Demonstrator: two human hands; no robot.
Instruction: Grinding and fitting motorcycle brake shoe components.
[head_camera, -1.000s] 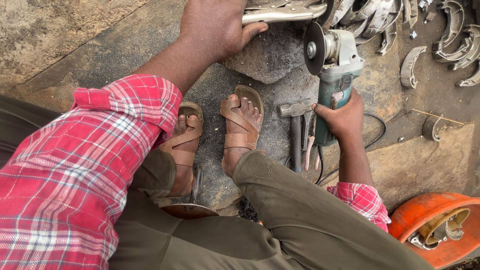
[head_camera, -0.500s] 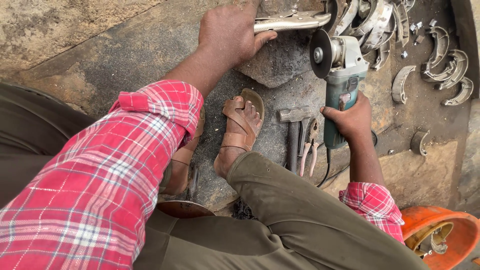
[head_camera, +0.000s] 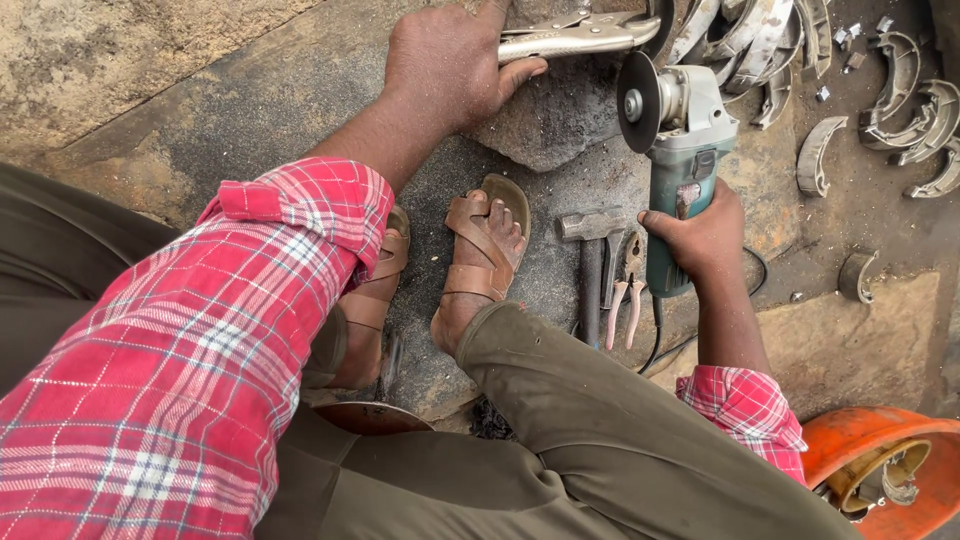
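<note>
Your left hand (head_camera: 445, 62), arm stretched forward, has its grip closed around silver locking pliers (head_camera: 575, 35) lying across a grey stone block (head_camera: 555, 115); your right hand (head_camera: 700, 232), wrist low, has its grip wrapped around a green angle grinder (head_camera: 680, 150), disc upright just beside the block's right edge. Hammer (head_camera: 590, 260) and red-handled pliers (head_camera: 625, 285) lie between your sandalled foot (head_camera: 480, 255) and the grinder; curved metal brake shoes (head_camera: 900, 110) crowd the ground at upper right, an orange container (head_camera: 880, 470) at lower right.
</note>
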